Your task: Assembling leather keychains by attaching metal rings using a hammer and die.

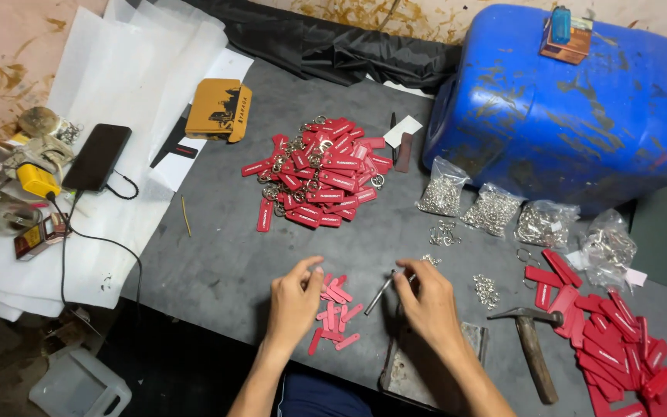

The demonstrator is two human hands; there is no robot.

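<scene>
On the dark desk [218, 270], the left hand [293, 303] rests its fingertips on a small heap of pink tags [336, 313], its grip loose and holding nothing that shows. The right hand [428, 301], just beside that heap, pinches a thin metal rod [380, 293] between thumb and fingers, the rod slanting down toward the pink tags. Beyond the heap lies a big pile of red key tags [319, 174] with rings. Right of that pile, against a blue drum [573, 108], sit clear bags [441, 188] filled with silvery rings and chain. A hammer [530, 340] lies right of the right hand, beside more red tags [611, 340].
</scene>
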